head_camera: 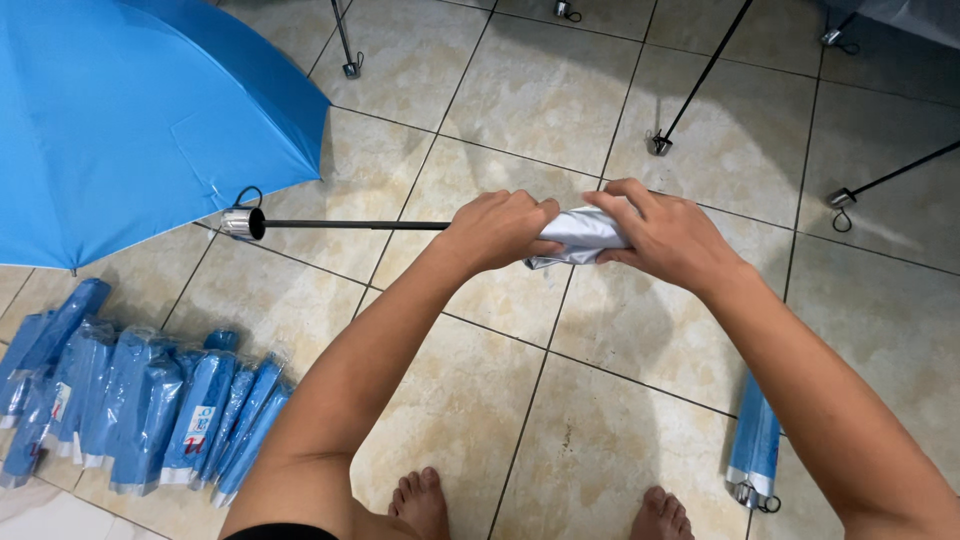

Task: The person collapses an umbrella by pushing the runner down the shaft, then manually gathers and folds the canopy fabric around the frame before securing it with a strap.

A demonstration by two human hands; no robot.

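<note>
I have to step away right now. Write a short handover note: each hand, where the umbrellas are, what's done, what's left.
Left hand: closed around the silver folded canopy where the black shaft comes out.
Right hand: gripping the other end of the same canopy.
The shaft is extended, its handle pointing left.
Done: a row of sleeved blue umbrellas lies on the floor lower left; one folded blue umbrella lies lower right.
Left: the held umbrella is not collapsed or sleeved; an open blue umbrella sits upper left.

The silver folded umbrella canopy [585, 235] is mostly hidden under both hands; the open blue umbrella [130, 120] is cropped at the left edge.
</note>
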